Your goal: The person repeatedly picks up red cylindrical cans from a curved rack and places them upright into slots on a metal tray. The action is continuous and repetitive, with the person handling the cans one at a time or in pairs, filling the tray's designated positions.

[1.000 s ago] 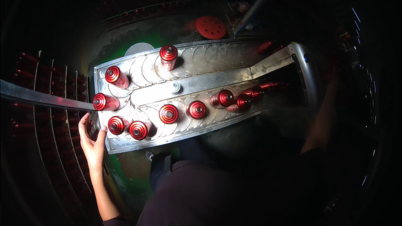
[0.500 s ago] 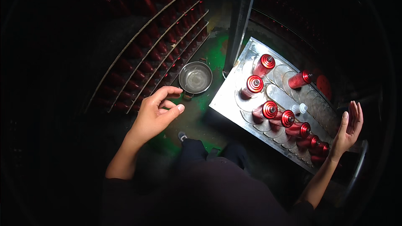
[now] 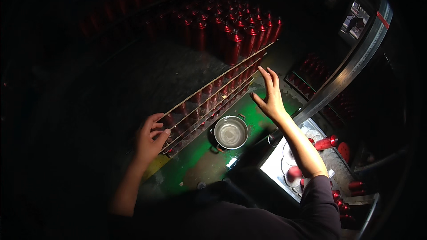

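My left hand is at the near corner of a stack of thin boards, fingers loosely bent and thumb apart. Whether it touches the board edge I cannot tell. My right hand reaches out toward the stack's far right corner, fingers spread and holding nothing. Shiny red metal bottles with stepped, ringed shoulders stand close together on the far part of the top board. The near part of that top board is bare and dark. More red bottles stand between the boards below.
A round metal pan with handles sits on the green floor. At right, a bright metal conveyor table carries red bottles, partly behind my right arm. A metal post rises beside it. More bottles stand beyond.
The view has swung left to the stack, showing its top. My right hand has moved from beside the conveyor table toward the stack; my left hand has come to its near corner.
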A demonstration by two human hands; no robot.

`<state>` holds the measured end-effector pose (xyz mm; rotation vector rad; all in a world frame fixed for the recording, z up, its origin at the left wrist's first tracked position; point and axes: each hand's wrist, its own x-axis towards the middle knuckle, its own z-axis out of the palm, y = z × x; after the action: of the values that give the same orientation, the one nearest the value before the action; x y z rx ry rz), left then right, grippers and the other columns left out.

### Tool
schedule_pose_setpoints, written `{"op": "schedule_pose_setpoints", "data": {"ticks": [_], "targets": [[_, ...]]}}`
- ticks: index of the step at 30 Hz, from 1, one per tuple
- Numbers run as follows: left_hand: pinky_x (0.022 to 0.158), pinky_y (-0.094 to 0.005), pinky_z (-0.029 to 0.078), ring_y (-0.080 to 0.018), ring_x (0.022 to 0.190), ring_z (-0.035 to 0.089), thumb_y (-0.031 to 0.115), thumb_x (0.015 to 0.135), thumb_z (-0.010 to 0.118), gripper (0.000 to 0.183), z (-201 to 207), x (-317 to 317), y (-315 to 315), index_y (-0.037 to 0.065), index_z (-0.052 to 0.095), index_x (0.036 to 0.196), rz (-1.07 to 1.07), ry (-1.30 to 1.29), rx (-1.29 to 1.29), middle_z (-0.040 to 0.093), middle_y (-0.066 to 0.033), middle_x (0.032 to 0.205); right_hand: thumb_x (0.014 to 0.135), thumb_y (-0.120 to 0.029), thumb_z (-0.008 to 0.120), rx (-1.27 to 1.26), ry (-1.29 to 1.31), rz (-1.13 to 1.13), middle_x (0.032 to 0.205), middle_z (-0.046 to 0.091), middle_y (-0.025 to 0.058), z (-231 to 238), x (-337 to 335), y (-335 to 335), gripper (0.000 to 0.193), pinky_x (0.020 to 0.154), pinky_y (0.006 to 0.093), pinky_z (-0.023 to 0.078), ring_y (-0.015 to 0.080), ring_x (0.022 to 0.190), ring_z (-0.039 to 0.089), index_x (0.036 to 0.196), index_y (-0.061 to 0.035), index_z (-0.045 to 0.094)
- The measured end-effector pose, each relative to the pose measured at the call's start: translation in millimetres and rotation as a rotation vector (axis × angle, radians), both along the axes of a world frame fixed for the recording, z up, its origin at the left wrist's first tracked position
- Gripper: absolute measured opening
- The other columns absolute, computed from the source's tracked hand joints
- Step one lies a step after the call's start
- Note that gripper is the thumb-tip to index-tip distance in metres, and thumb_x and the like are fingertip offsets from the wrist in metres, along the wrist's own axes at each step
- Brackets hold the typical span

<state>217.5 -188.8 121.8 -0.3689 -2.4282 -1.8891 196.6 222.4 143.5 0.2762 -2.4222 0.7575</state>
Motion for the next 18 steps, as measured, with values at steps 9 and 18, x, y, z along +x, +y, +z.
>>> {"op": "schedule_pose_setpoints", "data": {"ticks": [9, 18], "targets": [[0.11, -0.0474, 0.043, -0.0414, 0.133, 0.047, 0.011, 0.08, 0.079, 0.072, 8.8, -128.2, 56.7, 0.016, 0.049, 0.146, -0.055, 0.42, -0.337, 0.031, -0.0213, 0.154, 0.074, -0.025, 0.085, 0.13, -0.025, -0.25, 0.155, 0.018, 0.0348, -40.4, -252.7, 22.2, 0.094, 0.113, 0.0546, 0.04, 0.0563, 0.138, 0.034, 0.152, -0.0407, 0.037], [0.111, -0.0473, 0.041, -0.0446, 0.133, 0.044, 0.016, 0.075, 0.081, 0.085, 13.1, -395.1, 195.7, 0.023, 0.044, 0.15, 0.043, 0.696, -0.381, 0.037, -0.0296, 0.146, 0.071, -0.019, 0.087, -0.109, 0.023, -0.381, 0.148, 0.031, 0.0309, -46.4, -321.4, 26.3, 0.07, 0.109, 0.0512, 0.044, 0.0517, 0.13, 0.043, 0.135, -0.0289, 0.06]]}}
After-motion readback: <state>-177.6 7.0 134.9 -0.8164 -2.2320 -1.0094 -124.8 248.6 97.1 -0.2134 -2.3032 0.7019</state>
